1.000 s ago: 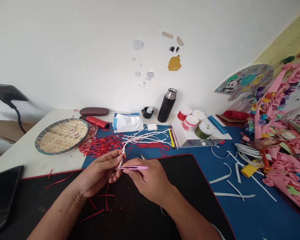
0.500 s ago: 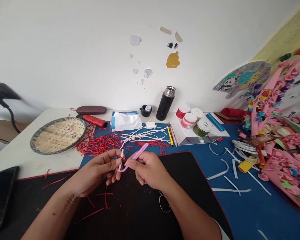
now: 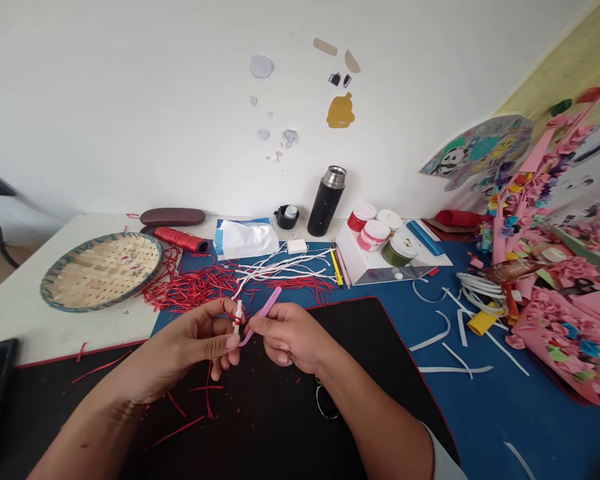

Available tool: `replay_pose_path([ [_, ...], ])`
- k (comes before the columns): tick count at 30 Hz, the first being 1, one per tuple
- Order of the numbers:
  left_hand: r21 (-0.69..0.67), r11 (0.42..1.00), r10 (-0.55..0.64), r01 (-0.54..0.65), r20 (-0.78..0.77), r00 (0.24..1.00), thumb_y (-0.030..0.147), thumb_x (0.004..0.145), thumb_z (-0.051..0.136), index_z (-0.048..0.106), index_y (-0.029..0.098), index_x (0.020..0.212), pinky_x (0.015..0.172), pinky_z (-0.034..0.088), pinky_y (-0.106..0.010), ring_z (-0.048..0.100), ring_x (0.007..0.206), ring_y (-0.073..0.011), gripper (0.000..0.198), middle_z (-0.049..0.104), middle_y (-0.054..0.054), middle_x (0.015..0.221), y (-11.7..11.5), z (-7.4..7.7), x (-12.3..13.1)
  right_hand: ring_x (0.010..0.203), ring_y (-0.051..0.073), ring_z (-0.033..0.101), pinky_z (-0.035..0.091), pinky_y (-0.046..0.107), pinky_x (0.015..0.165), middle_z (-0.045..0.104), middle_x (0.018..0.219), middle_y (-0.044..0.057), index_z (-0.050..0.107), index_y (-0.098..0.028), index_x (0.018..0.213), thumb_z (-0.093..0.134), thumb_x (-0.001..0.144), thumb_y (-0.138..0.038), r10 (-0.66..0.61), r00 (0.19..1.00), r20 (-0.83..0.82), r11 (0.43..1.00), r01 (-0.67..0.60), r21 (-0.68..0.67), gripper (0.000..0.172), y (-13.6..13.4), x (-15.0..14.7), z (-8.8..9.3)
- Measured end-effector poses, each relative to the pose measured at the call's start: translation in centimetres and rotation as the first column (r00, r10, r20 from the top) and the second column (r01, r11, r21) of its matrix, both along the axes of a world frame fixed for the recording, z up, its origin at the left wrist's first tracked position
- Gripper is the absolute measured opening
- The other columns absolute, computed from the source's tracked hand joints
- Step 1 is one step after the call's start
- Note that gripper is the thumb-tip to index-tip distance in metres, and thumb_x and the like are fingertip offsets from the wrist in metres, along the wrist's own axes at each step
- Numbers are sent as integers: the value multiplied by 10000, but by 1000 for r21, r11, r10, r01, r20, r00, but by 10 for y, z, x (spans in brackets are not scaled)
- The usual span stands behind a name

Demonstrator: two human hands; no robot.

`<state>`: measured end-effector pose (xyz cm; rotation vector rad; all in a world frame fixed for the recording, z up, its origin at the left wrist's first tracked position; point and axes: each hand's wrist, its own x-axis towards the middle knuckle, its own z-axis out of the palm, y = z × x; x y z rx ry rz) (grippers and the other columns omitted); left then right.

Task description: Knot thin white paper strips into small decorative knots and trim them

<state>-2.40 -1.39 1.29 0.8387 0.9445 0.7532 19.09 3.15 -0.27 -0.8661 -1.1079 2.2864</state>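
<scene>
Between the thumb and fingers of my left hand point(image 3: 207, 339) stands a short white stick point(image 3: 239, 310), roughly upright, with red cord point(image 3: 237, 321) wound round its middle. My right hand point(image 3: 287, 337) is closed on a slim lilac tool point(image 3: 267, 308) with a bent tip; its exact kind does not show. That tip reaches the left fingertips, just below the white stick; whether it touches the stick I cannot tell. Both hands are over a black mat point(image 3: 275, 440), where loose red cord pieces point(image 3: 175, 433) lie.
Red cord clippings point(image 3: 195, 287) and white cords point(image 3: 285, 267) lie behind the hands. A woven basket point(image 3: 103, 307) sits left, a black flask point(image 3: 325, 208) by the wall. Paint jars point(image 3: 371, 236) stand on a white box. Scissors handles point(image 3: 326, 400) show beneath my right forearm.
The view has shifted slightly. My left thumb has slid lower, so more of the white stick and its red winding shows. The lilac tool stays in my right hand.
</scene>
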Motion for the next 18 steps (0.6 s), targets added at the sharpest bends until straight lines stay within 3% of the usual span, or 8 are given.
replay_pose_path([
  [8, 57, 998, -6, 10, -59, 998, 418, 855, 888, 610, 219, 1011, 563, 514, -223, 654, 633, -136, 375, 774, -16, 752, 1, 8, 5, 341, 68, 384, 274, 215, 386, 372, 411, -144, 545, -212, 748, 874, 754, -661, -17, 1000, 9, 1000, 17, 18, 557, 0, -2, -4],
  [12, 66, 998, 8, -3, -78, 997, 436, 837, 898, 618, 213, 991, 552, 509, -215, 640, 614, -129, 389, 766, -9, 731, 2, 11, 5, 360, 89, 435, 310, 219, 397, 405, 426, -129, 559, -216, 784, 773, 849, -698, -19, 993, 119, 988, 0, 157, 532, -2, -3, -7],
  [15, 50, 998, 51, -48, -74, 996, 435, 807, 923, 612, 213, 995, 535, 507, -216, 641, 586, -132, 426, 766, -13, 713, 2, 11, 4, 396, 104, 488, 333, 226, 430, 489, 461, -91, 621, -198, 851, 666, 956, -670, -116, 963, 244, 921, 12, 391, 485, -3, -2, -9],
  [18, 48, 993, 110, -109, -37, 993, 409, 790, 939, 605, 217, 990, 497, 490, -206, 643, 554, -135, 434, 769, -19, 692, 3, 7, 2, 465, 109, 512, 362, 240, 491, 549, 553, -55, 700, -186, 909, 651, 999, -587, -302, 906, 296, 792, 65, 607, 414, -5, 0, -5],
])
